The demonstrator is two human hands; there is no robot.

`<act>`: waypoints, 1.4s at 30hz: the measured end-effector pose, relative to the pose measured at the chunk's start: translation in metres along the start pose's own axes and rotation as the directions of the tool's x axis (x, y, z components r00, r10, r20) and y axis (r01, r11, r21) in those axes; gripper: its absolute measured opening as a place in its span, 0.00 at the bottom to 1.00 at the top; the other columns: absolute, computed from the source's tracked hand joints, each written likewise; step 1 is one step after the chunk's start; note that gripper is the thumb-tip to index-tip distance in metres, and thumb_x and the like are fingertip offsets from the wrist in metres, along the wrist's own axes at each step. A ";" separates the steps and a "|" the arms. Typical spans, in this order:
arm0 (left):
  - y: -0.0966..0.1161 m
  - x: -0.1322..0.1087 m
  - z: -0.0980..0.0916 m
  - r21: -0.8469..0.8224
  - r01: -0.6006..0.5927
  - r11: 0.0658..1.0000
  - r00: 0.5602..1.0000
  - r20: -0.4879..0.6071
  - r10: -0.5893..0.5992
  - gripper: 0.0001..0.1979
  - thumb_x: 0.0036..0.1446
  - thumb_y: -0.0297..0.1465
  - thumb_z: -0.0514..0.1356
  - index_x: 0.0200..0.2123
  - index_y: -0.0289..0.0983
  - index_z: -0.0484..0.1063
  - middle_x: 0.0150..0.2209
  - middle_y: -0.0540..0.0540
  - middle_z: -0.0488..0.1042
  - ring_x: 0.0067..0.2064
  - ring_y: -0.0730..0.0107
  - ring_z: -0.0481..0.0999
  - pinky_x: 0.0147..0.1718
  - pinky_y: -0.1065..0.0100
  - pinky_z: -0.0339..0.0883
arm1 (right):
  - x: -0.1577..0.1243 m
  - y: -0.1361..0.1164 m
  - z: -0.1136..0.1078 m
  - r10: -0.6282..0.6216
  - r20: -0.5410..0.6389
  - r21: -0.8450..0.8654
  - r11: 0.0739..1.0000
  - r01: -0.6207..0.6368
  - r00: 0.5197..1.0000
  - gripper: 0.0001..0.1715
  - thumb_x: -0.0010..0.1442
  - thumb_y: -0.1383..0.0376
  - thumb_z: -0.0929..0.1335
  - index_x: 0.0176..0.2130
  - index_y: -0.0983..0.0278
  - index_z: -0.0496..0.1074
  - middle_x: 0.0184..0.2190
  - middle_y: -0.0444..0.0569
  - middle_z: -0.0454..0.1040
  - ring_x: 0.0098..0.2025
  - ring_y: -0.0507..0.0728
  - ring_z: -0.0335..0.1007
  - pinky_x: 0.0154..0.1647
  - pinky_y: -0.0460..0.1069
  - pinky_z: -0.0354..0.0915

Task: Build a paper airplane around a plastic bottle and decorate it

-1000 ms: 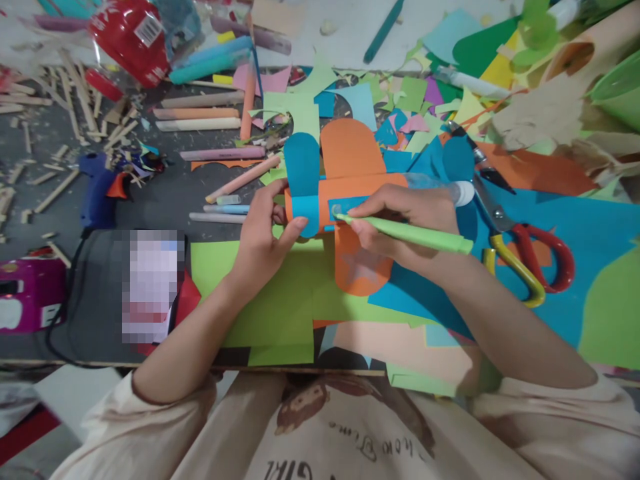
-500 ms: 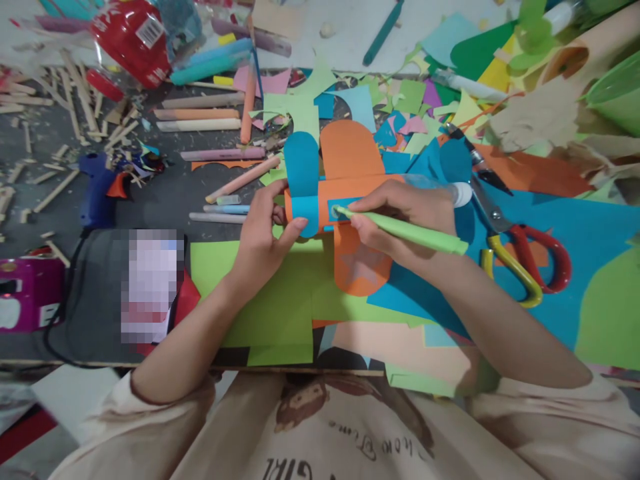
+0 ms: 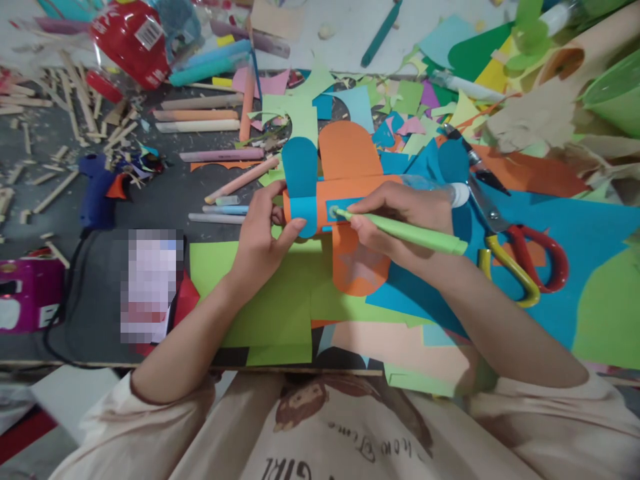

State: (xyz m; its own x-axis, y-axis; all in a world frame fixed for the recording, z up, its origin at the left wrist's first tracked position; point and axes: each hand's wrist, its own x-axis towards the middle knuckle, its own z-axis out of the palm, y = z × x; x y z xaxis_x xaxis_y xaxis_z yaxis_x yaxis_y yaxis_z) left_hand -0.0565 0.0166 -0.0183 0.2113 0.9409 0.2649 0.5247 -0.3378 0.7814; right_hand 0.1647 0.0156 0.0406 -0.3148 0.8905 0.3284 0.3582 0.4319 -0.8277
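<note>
An orange paper airplane model (image 3: 350,150) with a blue tail strip (image 3: 300,160) lies in front of me, apparently wrapped around a clear bottle whose white cap (image 3: 460,195) sticks out at the right. My left hand (image 3: 267,230) grips its left end, thumb on the blue strip and fingers behind. In my right hand (image 3: 405,223) is a light green marker (image 3: 413,235), held like a pen. Its tip touches a small blue rectangle (image 3: 330,211) on the orange body, where a pale round mark shows. A faint star is on the lower wing (image 3: 357,267).
Scissors (image 3: 495,217) with red and yellow handles rest on blue paper at the right. A blue glue gun (image 3: 97,193), a phone (image 3: 150,283) and a purple box (image 3: 30,293) are at the left. Several markers (image 3: 200,115) and paper scraps (image 3: 405,97) lie behind the model.
The marker tip has shifted very slightly on the blue rectangle, and the pale round mark shows more plainly. Both hands keep their grips; the whole view has moved a little.
</note>
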 end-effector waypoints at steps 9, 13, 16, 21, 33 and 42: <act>0.002 0.000 -0.001 0.001 -0.001 1.000 1.000 0.000 0.001 0.25 0.61 0.51 0.54 0.55 0.44 0.62 0.45 0.43 0.70 0.34 0.69 0.69 0.33 0.66 0.67 | -0.001 0.000 0.000 0.016 0.017 0.043 0.999 -0.017 1.000 0.09 0.60 0.65 0.68 0.27 0.59 0.69 0.19 0.40 0.68 0.19 0.49 0.61 0.19 0.47 0.57; 0.003 0.001 0.000 -0.003 0.009 1.000 1.000 -0.003 -0.009 0.26 0.61 0.52 0.53 0.54 0.43 0.62 0.44 0.44 0.69 0.34 0.69 0.69 0.33 0.66 0.67 | 0.000 0.001 0.000 -0.015 0.021 0.070 0.997 0.013 1.000 0.09 0.60 0.64 0.68 0.27 0.60 0.70 0.19 0.38 0.68 0.19 0.47 0.60 0.18 0.45 0.56; 0.003 0.001 0.000 0.007 0.021 1.000 1.000 -0.006 -0.021 0.26 0.60 0.53 0.53 0.54 0.43 0.62 0.42 0.44 0.69 0.33 0.69 0.69 0.32 0.66 0.67 | 0.000 0.000 -0.001 -0.019 0.021 0.050 0.999 0.018 1.000 0.09 0.60 0.65 0.68 0.28 0.60 0.70 0.19 0.38 0.69 0.19 0.47 0.60 0.18 0.45 0.55; 0.000 0.001 0.001 0.045 -0.033 0.998 0.999 -0.019 0.033 0.26 0.61 0.53 0.52 0.55 0.43 0.62 0.43 0.43 0.69 0.32 0.70 0.68 0.31 0.67 0.67 | -0.001 -0.001 -0.001 0.004 0.037 0.055 0.998 -0.006 0.999 0.10 0.61 0.63 0.68 0.28 0.61 0.71 0.20 0.40 0.70 0.19 0.48 0.62 0.19 0.46 0.57; -0.001 0.001 -0.002 0.059 -0.025 0.998 0.999 -0.033 0.027 0.27 0.62 0.52 0.50 0.57 0.43 0.60 0.47 0.42 0.71 0.45 0.61 0.72 0.44 0.62 0.68 | 0.004 0.005 -0.011 0.087 -0.050 0.196 0.978 -0.075 0.995 0.03 0.58 0.66 0.70 0.32 0.57 0.73 0.28 0.42 0.76 0.28 0.52 0.72 0.26 0.47 0.68; 0.000 0.002 -0.003 0.115 -0.034 0.993 0.998 -0.044 0.039 0.26 0.63 0.52 0.50 0.56 0.42 0.63 0.45 0.41 0.72 0.50 0.55 0.72 0.48 0.57 0.67 | 0.000 0.010 -0.004 0.021 -0.009 0.065 0.998 -0.021 1.000 0.07 0.59 0.62 0.70 0.29 0.58 0.71 0.22 0.41 0.70 0.22 0.51 0.65 0.21 0.49 0.60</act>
State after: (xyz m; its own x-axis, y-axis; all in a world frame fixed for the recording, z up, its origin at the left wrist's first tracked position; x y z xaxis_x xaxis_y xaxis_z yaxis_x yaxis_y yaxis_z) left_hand -0.0590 0.0188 -0.0161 0.1953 0.9272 0.3195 0.6090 -0.3700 0.7016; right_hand 0.1722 0.0209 0.0341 -0.2995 0.9007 0.3146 0.3068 0.4032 -0.8622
